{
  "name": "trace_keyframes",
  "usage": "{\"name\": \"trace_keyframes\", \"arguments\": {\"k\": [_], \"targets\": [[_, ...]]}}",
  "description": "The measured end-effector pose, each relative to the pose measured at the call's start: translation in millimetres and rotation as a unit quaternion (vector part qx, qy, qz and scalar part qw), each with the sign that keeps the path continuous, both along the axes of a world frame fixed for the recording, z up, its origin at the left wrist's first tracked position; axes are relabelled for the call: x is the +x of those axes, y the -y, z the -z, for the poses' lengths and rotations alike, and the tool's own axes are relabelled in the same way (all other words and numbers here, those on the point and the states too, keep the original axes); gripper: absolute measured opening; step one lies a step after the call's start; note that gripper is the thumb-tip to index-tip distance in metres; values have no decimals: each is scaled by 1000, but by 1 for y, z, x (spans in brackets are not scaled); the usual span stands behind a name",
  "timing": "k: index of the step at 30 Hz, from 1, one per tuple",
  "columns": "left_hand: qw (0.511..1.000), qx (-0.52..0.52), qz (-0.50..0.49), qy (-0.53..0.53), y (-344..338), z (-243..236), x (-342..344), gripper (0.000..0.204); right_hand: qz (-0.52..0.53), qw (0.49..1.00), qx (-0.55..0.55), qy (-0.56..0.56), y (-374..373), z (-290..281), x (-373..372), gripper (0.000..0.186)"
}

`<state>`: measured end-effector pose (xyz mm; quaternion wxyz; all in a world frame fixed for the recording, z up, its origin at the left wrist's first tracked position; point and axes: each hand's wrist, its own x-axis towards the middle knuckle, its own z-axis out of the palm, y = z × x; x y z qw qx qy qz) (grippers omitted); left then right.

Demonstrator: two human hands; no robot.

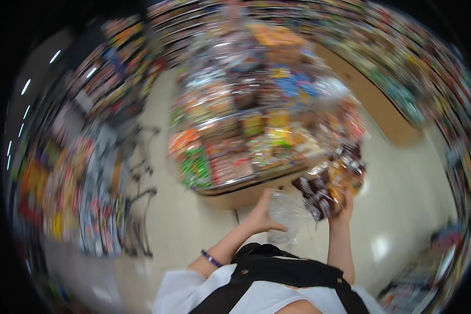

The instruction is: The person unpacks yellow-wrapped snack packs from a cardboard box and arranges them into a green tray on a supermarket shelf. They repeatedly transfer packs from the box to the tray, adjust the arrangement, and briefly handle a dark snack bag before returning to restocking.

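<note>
My left hand (262, 215), a dark band on its wrist, is closed on a clear, see-through plastic piece (287, 214); motion blur hides whether it is a bag or a tub. In my right hand (343, 210) are bagged snacks in brown and orange-gold wrapping (322, 192), held at the near right corner of the display. My fingers there are partly covered by the packs. Just beyond both hands stands a rounded display bin (235, 186) heaped with packaged snacks. Green packs (194, 168) and orange packs (184, 141) lie at its near left corner.
Stocked shelves (424, 68) curve round the right and far sides, with a tan base (377, 99). On the left are racks of packaged goods (83, 193) with dark wire-like legs (141, 199). Pale floor tiles (178, 225) surround the bin. More goods (424, 272) sit at the lower right.
</note>
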<state>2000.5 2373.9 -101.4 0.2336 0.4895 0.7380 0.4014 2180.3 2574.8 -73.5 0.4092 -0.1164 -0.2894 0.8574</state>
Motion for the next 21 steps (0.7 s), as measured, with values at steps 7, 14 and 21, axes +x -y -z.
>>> {"name": "trace_keyframes", "arguments": {"k": [7, 14, 21], "targets": [[993, 100, -40, 52, 49, -52, -31, 119, -100, 985, -93, 101, 56, 35, -96, 61], [984, 60, -151, 75, 101, -61, -32, 119, -189, 978, -19, 85, 84, 65, -138, 54], [948, 56, -245, 196, 104, -100, -25, 112, -143, 946, 255, 142, 105, 43, -148, 56]]}}
